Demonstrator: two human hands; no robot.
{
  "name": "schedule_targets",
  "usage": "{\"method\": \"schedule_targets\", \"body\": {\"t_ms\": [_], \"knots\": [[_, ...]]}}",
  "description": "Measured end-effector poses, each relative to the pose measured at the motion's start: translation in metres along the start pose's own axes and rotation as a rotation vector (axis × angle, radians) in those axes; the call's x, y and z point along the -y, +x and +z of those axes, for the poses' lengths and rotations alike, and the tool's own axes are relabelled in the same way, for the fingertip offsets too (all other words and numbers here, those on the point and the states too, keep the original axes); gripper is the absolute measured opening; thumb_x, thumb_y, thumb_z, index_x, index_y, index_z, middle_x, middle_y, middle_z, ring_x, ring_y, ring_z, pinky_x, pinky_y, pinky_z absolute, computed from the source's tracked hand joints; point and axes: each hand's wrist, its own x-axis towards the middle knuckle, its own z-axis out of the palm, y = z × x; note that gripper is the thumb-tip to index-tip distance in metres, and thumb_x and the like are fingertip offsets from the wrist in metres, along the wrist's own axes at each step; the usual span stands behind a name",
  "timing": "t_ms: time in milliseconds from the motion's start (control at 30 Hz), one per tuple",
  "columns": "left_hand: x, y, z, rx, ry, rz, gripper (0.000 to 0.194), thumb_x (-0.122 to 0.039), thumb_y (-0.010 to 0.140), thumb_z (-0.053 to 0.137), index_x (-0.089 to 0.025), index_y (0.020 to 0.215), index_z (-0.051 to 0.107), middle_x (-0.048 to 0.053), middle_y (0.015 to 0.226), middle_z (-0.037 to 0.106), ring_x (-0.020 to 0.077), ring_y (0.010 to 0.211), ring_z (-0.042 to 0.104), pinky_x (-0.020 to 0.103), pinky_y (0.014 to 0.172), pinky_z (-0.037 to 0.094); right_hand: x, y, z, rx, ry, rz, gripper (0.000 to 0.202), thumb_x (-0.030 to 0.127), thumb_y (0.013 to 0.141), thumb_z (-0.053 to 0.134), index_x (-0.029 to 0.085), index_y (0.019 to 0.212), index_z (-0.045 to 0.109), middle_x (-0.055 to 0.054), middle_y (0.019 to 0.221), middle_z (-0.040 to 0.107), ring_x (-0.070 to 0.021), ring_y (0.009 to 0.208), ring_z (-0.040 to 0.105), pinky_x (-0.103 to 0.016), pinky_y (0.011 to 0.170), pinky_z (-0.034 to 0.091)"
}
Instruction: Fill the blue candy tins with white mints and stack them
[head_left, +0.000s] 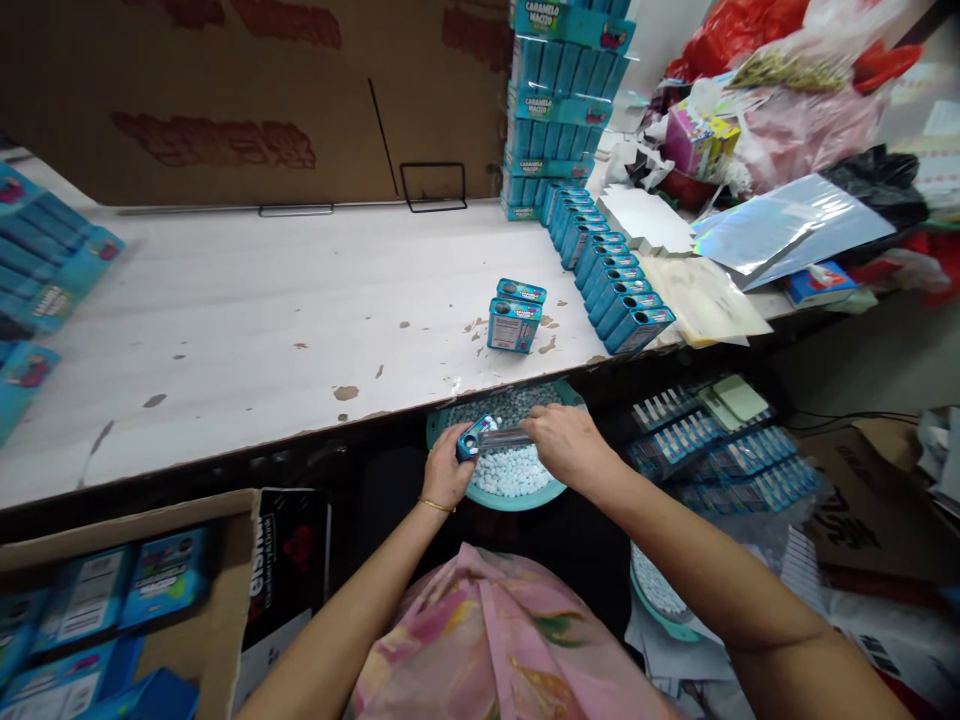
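My left hand (448, 466) is wrapped round a small blue tin (471, 440), tilted with its opening toward the right. A clear scoop or tube (504, 438) reaches from the tin's opening to my right hand (568, 440), whose fingers are closed on its right end. Both hands are over a teal basin (517, 503) full of small white and pale blue candies. Some white pieces show at the tin's mouth. On the white table (360, 300) above the basin, two blue tins (514, 326) stand one behind the other.
A row of blue tins (619, 300) runs along the table's right side to a tall stack of display boxes (559, 110). A large cardboard sheet (300, 100) stands behind. Lower left is a carton (240, 600) of blue packs; lower right, trays (720, 450).
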Motion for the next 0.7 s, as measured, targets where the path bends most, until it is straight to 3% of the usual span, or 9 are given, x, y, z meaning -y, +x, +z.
{"method": "schedule_targets", "body": {"t_ms": [133, 233, 300, 400, 500, 600, 700], "knots": [[-0.005, -0.003, -0.006, 0.029, 0.033, 0.066, 0.044, -0.011, 0.061, 0.049, -0.019, 0.105, 0.051, 0.007, 0.104, 0.056, 0.0197, 0.099, 0.052, 0.035, 0.089, 0.040, -0.025, -0.015, 0.009, -0.029, 0.086, 0.116, 0.030, 0.017, 0.082, 0.036, 0.025, 0.101, 0.058, -0.004, 0.090, 0.060, -0.0157, 0.085, 0.054, -0.023, 0.064, 0.038], [-0.014, -0.003, -0.013, 0.126, 0.200, 0.142, 0.053, -0.004, 0.056, 0.047, -0.021, 0.106, 0.052, 0.006, 0.108, 0.057, 0.0225, 0.104, 0.049, 0.039, 0.092, 0.035, -0.044, -0.021, 0.023, -0.070, 0.209, 0.233, 0.032, 0.029, 0.086, 0.033, 0.027, 0.109, 0.055, -0.003, 0.093, 0.059, -0.0139, 0.087, 0.054, -0.022, 0.066, 0.038], [-0.018, -0.001, -0.019, 0.127, 0.268, 0.129, 0.055, -0.003, 0.054, 0.046, -0.022, 0.106, 0.052, 0.006, 0.109, 0.057, 0.0238, 0.104, 0.049, 0.041, 0.092, 0.034, -0.049, -0.020, 0.034, -0.103, 0.316, 0.270, 0.033, 0.039, 0.084, 0.037, 0.026, 0.108, 0.056, -0.003, 0.091, 0.060, -0.0144, 0.085, 0.055, -0.022, 0.067, 0.038], [-0.024, 0.003, -0.030, 0.100, 0.186, 0.103, 0.051, -0.005, 0.057, 0.048, -0.020, 0.105, 0.052, 0.007, 0.107, 0.057, 0.0231, 0.102, 0.050, 0.039, 0.090, 0.037, -0.042, -0.011, 0.043, -0.175, 0.514, 0.156, 0.042, 0.046, 0.073, 0.053, 0.023, 0.108, 0.057, -0.003, 0.089, 0.060, -0.0145, 0.082, 0.055, -0.023, 0.069, 0.039], [-0.036, 0.008, -0.036, 0.128, -0.076, 0.092, 0.040, -0.013, 0.065, 0.052, -0.018, 0.104, 0.050, 0.007, 0.104, 0.057, 0.0204, 0.097, 0.053, 0.035, 0.087, 0.041, -0.021, 0.002, 0.038, -0.259, 0.564, -0.071, 0.056, 0.040, 0.066, 0.063, 0.023, 0.117, 0.049, -0.005, 0.106, 0.055, -0.0155, 0.091, 0.051, -0.024, 0.074, 0.040], [-0.053, 0.021, -0.034, 0.151, -0.310, 0.058, 0.041, -0.023, 0.066, 0.059, -0.017, 0.106, 0.049, 0.008, 0.104, 0.056, 0.0196, 0.096, 0.054, 0.035, 0.086, 0.043, -0.007, 0.013, 0.019, -0.282, 0.408, -0.199, 0.055, 0.028, 0.072, 0.057, 0.027, 0.125, 0.039, -0.004, 0.121, 0.046, -0.0175, 0.101, 0.044, -0.027, 0.076, 0.040], [-0.066, 0.040, -0.033, 0.019, -0.436, 0.025, 0.050, -0.027, 0.064, 0.064, -0.017, 0.110, 0.045, 0.009, 0.109, 0.054, 0.0206, 0.102, 0.052, 0.037, 0.089, 0.041, -0.014, 0.028, -0.002, -0.319, 0.300, -0.175, 0.045, 0.021, 0.078, 0.048, 0.023, 0.122, 0.041, -0.005, 0.117, 0.049, -0.0171, 0.100, 0.044, -0.028, 0.080, 0.039]]}}
